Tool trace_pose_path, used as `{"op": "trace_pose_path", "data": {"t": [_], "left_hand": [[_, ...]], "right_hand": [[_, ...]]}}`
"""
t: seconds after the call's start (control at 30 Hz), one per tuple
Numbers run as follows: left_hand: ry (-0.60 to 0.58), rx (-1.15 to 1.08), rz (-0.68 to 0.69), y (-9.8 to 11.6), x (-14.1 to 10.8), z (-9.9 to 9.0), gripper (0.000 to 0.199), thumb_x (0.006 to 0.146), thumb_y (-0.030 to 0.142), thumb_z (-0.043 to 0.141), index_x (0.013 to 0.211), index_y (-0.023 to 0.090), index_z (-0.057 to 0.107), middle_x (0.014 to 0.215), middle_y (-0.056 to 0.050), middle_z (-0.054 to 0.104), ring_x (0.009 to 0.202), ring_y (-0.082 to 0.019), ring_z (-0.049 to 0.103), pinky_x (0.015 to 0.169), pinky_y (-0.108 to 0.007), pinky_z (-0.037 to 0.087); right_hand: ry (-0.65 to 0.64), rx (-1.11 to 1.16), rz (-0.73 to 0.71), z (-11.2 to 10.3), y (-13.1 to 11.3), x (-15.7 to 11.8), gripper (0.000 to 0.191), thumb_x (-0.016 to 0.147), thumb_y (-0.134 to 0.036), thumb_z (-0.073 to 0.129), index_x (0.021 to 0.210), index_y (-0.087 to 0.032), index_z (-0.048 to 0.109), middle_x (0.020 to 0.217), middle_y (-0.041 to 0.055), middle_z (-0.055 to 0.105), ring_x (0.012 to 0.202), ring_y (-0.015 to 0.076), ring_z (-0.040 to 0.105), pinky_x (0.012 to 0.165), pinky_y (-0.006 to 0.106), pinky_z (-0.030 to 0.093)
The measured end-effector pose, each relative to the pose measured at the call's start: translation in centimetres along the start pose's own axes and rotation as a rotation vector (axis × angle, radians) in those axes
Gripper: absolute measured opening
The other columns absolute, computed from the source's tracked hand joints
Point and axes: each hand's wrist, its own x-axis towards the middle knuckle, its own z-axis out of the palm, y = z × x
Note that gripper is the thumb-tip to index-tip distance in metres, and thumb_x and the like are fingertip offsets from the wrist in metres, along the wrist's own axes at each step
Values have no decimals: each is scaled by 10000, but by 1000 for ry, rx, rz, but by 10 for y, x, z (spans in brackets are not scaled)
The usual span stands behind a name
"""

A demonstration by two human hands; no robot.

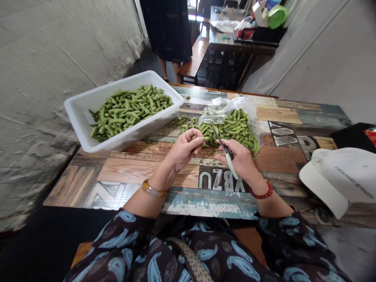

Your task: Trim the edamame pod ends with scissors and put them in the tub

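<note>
My left hand (pixel 188 147) is closed in a pinch, with the end of a green soybean pod (pixel 206 138) showing at its fingertips. In my right hand (pixel 239 156) is a pair of scissors (pixel 223 147) with dark blades and a pale green handle, the blades pointing up and away from me. Just beyond both hands, a heap of green soybean pods (pixel 236 127) spills from a clear plastic bag (pixel 219 107). Small trimmed bits (pixel 183 121) lie to the left of that heap. A white plastic tub (pixel 79 117) at the left holds many more pods (pixel 132 107).
The tub stands on a wood-patterned table (pixel 141 164) between two walls. At the right edge rests a white cap (pixel 340 176) beside a black box (pixel 352 137). A person in dark clothes (pixel 167 31) stands beyond the table, near a bench (pixel 195 56) and another table (pixel 226 41).
</note>
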Motion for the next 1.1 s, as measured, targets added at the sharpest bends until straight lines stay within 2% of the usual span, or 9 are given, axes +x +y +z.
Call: {"op": "trace_pose_path", "data": {"t": [0.13,0.27,0.47,0.6,0.8,0.9,1.1], "left_hand": [[13,-62,-37,1,0,0,356,660,336,820,830,156,565,690,14,637,436,-30,433,387,-165,184],[-20,-49,-26,-3,0,0,356,660,346,832,874,128,649,708,-2,651,452,-24,432,399,-166,211],[31,-12,11,-10,2,-1,338,613,333,871,829,142,696,679,11,616,485,-35,396,428,-176,262],[21,43,48,-10,1,-1,284,643,322,862,805,150,704,707,8,626,514,-43,410,449,-189,282],[-42,113,124,-9,-1,1,227,695,313,839,799,158,710,833,-24,695,725,-106,587,665,-224,456],[-67,137,132,-10,0,0,232,703,316,835,815,157,709,866,-34,714,786,-131,623,740,-248,477],[-109,151,163,-11,0,-1,202,715,294,828,796,154,708,854,-34,714,821,-141,633,794,-264,474]], "right_hand": [[0,-44,-52,1,-1,-2,443,853,-397,716,1217,-172,601,980,97,678,804,213,647,776,362,565],[-48,-67,-50,2,-1,-4,472,853,-396,717,1257,-197,573,1056,107,666,823,217,646,757,363,574],[-76,-82,-66,0,-1,-5,467,865,-331,707,1289,-212,552,1103,115,660,907,241,656,740,367,583],[-67,-83,-72,-1,-2,-4,474,851,-310,722,1283,-199,562,1114,123,655,944,250,652,766,374,587],[-64,-75,-82,-1,-3,-3,493,848,-310,723,1299,-209,553,1124,120,649,971,255,643,818,397,584],[-67,-76,-87,-1,-4,-3,497,843,-315,728,1293,-198,554,1108,123,644,975,262,636,828,411,579],[-62,-81,-111,-1,-4,-2,472,845,-321,727,1266,-183,566,1060,120,641,940,261,639,803,404,576]]}}
